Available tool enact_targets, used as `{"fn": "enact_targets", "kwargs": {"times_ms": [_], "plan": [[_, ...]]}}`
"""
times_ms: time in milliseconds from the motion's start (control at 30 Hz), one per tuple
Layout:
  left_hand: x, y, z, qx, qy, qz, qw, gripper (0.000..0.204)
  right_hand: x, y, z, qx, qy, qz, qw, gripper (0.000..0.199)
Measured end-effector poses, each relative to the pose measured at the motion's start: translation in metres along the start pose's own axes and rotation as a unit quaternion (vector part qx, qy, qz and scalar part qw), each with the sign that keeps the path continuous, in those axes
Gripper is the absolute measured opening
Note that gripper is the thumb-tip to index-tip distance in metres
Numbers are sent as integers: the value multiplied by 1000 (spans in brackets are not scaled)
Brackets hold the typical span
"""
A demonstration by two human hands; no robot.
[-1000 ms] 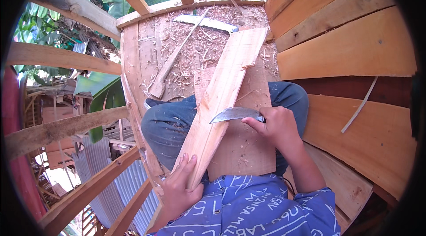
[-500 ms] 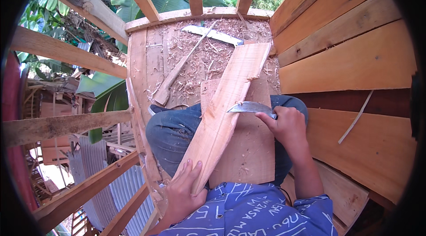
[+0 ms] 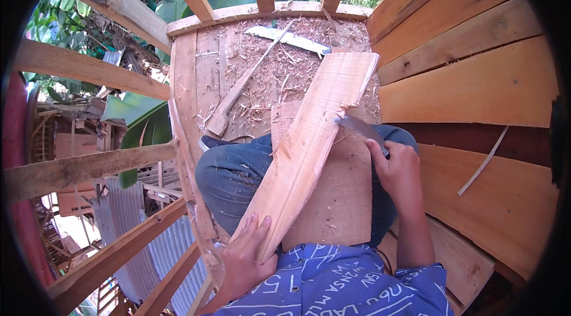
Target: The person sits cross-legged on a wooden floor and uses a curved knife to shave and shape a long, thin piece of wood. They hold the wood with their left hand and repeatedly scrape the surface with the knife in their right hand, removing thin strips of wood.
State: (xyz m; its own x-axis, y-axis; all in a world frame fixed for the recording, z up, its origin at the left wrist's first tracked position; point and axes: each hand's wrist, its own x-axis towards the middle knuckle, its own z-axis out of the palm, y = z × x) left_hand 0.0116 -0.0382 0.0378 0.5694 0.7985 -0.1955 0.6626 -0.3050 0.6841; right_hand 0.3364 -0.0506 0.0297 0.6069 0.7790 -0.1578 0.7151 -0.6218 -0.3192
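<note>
A long pale wooden plank (image 3: 309,143) lies slanted across my lap, its far end up at the right. My left hand (image 3: 247,256) grips its near end by my blue shirt. My right hand (image 3: 397,170) holds a curved metal blade (image 3: 357,126) whose edge meets the plank's right edge near its upper part. Under the slanted plank a wider flat board (image 3: 339,203) rests on my jeans-covered legs.
Wood shavings cover the plank floor (image 3: 262,78) ahead, where a long wooden handle (image 3: 238,93) and a flat metal piece (image 3: 285,38) lie. A wall of curved wooden boards (image 3: 476,84) rises on the right. Open timber ribs (image 3: 89,167) on the left show a drop to roofs below.
My right hand has moved the blade up along the plank's right edge, toward its far end. The left hand stays on the near end.
</note>
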Motion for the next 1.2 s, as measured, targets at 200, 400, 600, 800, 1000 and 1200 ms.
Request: {"fn": "enact_targets", "kwargs": {"times_ms": [200,400,600,800,1000,1200], "plan": [[5,4,1,7,-9,-2,1000,73,-25,-20,5,-14,-104,-110,988,62],[2,4,2,22,-13,9,1000,73,22,12,10,-108,1,-106,988,69],[4,3,2,28,-19,15,999,73,26,6,6,-84,-3,-34,996,66],[4,2,3,35,-19,12,999,74,-16,-11,4,16,-102,-92,990,53],[3,5,3,39,-20,17,999,75,18,18,15,-31,-11,-154,987,53],[3,-3,3,12,-26,10,1000,75,-6,4,21,35,-47,-198,978,32]]}}
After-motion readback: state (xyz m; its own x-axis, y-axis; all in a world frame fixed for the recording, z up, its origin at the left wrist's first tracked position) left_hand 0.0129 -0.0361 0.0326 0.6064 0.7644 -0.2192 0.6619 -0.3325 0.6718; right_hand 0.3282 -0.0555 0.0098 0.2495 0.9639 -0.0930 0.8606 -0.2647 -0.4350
